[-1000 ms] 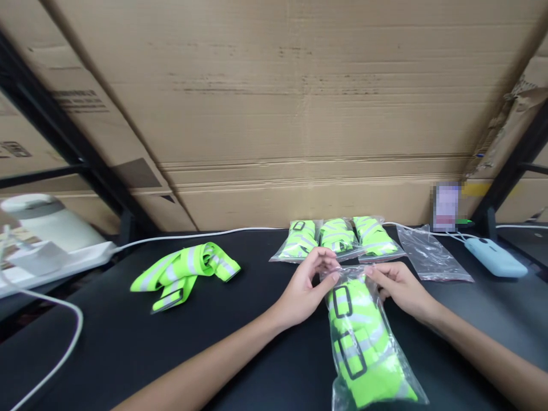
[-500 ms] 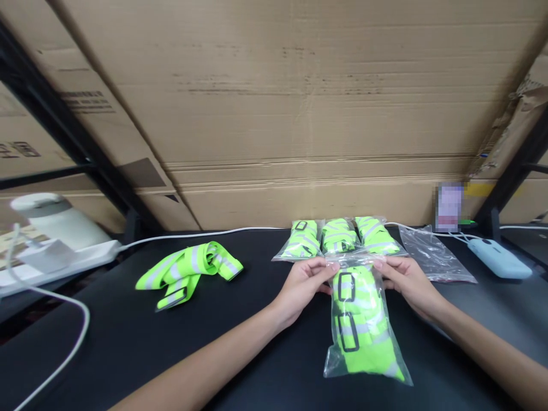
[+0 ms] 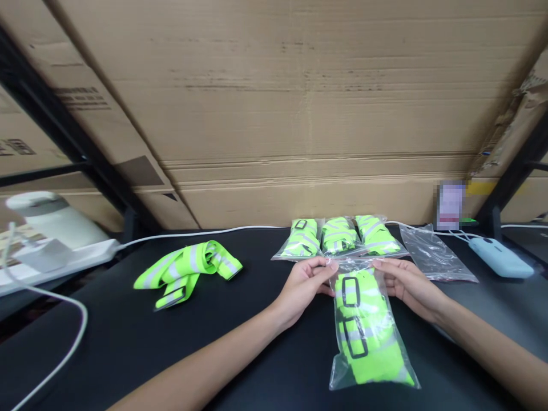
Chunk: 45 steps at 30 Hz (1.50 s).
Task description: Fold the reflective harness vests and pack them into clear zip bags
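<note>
A clear zip bag (image 3: 340, 371) holds a folded neon-yellow reflective strap (image 3: 377, 354) with two black buckles showing through the plastic. My left hand (image 3: 306, 288) pinches the bag's top edge at its left corner. At the right corner of the same edge, my right hand (image 3: 413, 285) grips it between thumb and fingers. Just beyond my hands lie three filled bags: a left one (image 3: 301, 240), a middle one (image 3: 339, 235) and a right one (image 3: 377, 235), each with similar strap inside. A loose reflective strap (image 3: 188, 268) rests on the black table to the left.
An unfilled clear bag (image 3: 436, 254) lies right of the filled ones, near a light-blue power bank (image 3: 500, 257). At far left are a white power strip (image 3: 92, 254), a pale bottle (image 3: 60, 220) and a white cable (image 3: 75, 342). Cardboard (image 3: 299, 114) stands behind the black table (image 3: 240, 337).
The bag's lower end has swung slightly right and toward me, while both hands keep hold of its top edge. The right hand's fingers have shifted a little.
</note>
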{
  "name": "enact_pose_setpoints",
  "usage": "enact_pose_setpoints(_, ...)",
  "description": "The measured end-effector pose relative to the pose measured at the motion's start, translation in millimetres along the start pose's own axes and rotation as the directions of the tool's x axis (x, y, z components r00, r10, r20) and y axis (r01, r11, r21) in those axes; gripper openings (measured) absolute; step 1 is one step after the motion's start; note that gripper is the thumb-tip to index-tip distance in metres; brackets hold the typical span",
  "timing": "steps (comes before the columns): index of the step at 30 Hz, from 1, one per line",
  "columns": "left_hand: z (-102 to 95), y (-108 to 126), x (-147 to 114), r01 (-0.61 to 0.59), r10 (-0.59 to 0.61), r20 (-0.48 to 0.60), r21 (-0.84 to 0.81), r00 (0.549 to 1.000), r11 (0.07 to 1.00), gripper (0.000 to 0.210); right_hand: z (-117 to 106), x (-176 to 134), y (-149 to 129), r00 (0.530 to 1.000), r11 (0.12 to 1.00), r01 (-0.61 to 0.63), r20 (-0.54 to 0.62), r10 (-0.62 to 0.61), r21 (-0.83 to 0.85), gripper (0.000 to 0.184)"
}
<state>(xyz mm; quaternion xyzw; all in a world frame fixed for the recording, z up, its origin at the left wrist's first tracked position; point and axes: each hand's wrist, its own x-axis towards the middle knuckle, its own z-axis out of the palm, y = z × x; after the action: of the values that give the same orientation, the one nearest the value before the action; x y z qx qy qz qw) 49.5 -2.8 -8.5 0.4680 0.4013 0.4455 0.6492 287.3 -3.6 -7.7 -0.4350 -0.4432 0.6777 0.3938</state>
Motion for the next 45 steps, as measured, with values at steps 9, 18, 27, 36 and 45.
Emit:
enact_pose_setpoints(9,-2.1,4,1,0.01,-0.011,-0.052,-0.009,0.999,1.0,0.037,-3,3,1,0.996,0.991,-0.036,-0.074,0.046,0.126,0.029)
enact_pose_setpoints(18,-3.5,7,0,-0.056,0.057,-0.039,0.026,0.998,0.998,0.041,-6,2,1,0.994,0.993,0.094,-0.066,-0.089,0.066,0.031)
enact_pose_setpoints(27,-3.0,4,0,0.005,-0.005,-0.009,0.033,1.0,0.999,0.039,-4,2,2,0.994,0.994,0.099,-0.052,-0.097,0.046,0.031)
enact_pose_setpoints(36,-1.6,-3,2,-0.05,0.049,0.027,0.043,0.998,0.998,0.042,-3,-2,3,1.0,1.0,0.015,0.006,-0.015,-0.02,0.036)
enact_pose_setpoints(45,4.2,-2,-2,-0.009,0.004,0.028,0.172,1.0,0.985,0.046,6,-3,2,0.996,0.992,0.086,-0.01,-0.087,-0.094,0.038)
